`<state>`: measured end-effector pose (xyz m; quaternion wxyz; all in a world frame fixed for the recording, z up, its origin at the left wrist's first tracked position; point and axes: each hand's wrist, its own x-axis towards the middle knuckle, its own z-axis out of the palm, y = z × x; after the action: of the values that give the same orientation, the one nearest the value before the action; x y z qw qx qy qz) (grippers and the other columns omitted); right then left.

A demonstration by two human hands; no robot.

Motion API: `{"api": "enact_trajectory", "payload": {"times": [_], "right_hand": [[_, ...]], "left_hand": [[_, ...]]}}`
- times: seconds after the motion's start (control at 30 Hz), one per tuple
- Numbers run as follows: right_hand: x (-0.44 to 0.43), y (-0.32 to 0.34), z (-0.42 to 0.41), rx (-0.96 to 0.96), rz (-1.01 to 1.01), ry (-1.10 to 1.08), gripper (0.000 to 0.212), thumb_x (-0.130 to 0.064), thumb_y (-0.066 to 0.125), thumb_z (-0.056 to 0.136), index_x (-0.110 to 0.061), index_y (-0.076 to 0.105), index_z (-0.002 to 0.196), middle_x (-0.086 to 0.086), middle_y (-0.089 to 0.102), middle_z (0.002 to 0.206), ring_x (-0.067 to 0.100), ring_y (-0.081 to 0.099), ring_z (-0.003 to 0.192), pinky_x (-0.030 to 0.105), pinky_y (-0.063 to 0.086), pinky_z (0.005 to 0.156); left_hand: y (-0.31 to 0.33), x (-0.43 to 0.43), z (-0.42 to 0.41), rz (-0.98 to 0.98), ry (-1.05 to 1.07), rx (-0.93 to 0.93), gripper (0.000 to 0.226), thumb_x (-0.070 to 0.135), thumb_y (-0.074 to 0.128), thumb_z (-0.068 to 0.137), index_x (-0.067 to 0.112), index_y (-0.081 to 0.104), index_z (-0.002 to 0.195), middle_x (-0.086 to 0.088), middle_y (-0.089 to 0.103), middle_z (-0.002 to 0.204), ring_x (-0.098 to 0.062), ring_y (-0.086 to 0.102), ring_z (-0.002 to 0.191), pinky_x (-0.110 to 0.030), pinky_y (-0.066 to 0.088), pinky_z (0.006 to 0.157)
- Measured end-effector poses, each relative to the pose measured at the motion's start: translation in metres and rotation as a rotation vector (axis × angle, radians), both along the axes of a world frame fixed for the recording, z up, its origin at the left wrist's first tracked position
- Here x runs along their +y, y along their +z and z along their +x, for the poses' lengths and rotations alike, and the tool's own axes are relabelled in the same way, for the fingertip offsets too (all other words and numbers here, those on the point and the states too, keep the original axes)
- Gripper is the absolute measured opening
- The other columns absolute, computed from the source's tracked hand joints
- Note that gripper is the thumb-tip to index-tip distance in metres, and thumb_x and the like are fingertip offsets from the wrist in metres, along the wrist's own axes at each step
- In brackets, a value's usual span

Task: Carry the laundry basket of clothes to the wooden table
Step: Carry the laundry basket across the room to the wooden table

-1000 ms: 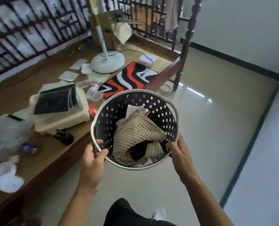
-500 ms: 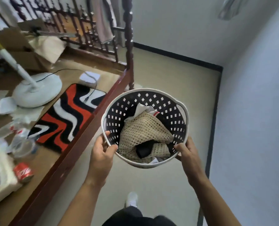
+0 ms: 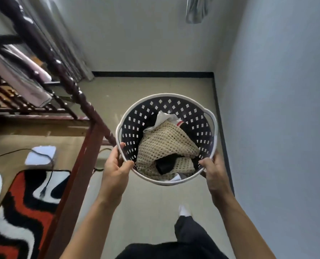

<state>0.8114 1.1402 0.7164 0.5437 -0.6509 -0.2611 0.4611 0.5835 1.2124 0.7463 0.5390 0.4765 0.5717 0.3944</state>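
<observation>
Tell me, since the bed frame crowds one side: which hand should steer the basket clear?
Left, probably: the left hand grips the basket rim beside the bed frame.

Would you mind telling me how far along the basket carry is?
Done: the laundry basket is lifted, clothes inside. In hand: left hand and right hand grip its white rim over the floor. Left: setting it down; no clear table surface lies ahead.

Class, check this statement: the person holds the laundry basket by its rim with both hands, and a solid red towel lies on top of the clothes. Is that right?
Not quite. The head view shows both hands, left hand and right hand, gripping the rim of the laundry basket, but the top item is a cream open-mesh garment, not a solid red towel.
</observation>
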Motion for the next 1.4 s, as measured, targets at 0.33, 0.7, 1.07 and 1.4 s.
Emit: {"api": "enact_trajectory", "payload": {"times": [0.33,0.7,1.07,1.4], "right_hand": [[0.255,0.026,0.032,-0.010,0.026,0.232,0.055,-0.016,0.051,0.076,-0.036,0.060,0.126,-0.026,0.074,0.088,0.006,0.065,0.088,0.055,0.054,0.099],[0.553,0.039,0.021,-0.015,0.059,0.275,0.065,-0.013,0.050,0.075,-0.025,0.057,0.138,-0.017,0.076,0.090,0.017,0.064,0.094,0.064,0.050,0.104],[0.813,0.022,0.024,0.036,0.114,0.271,0.063,-0.010,0.049,0.078,-0.025,0.059,0.138,-0.014,0.073,0.094,0.016,0.063,0.093,0.061,0.049,0.104],[1.076,0.024,-0.068,0.055,0.108,0.675,0.073,-0.007,0.048,0.073,-0.020,0.057,0.144,-0.019,0.073,0.095,-0.003,0.063,0.081,0.024,0.051,0.079]], "left_hand": [[0.008,0.190,0.015,0.023,0.261,-0.084,0.055,-0.004,0.054,0.091,0.031,0.055,0.134,0.001,0.073,0.121,-0.015,0.067,0.116,-0.034,0.051,0.097],[0.013,0.478,0.006,0.024,0.335,-0.225,0.054,0.007,0.056,0.079,0.036,0.061,0.125,-0.004,0.074,0.110,-0.035,0.065,0.090,-0.065,0.044,0.101],[-0.004,0.739,0.010,0.086,0.353,-0.130,0.056,-0.012,0.050,0.089,0.023,0.055,0.133,0.005,0.077,0.107,-0.009,0.069,0.105,-0.027,0.052,0.093],[0.008,0.904,-0.063,0.082,0.747,-0.041,0.051,-0.009,0.054,0.089,0.015,0.051,0.134,0.024,0.061,0.060,0.004,0.053,0.054,-0.010,0.042,0.060]]}}
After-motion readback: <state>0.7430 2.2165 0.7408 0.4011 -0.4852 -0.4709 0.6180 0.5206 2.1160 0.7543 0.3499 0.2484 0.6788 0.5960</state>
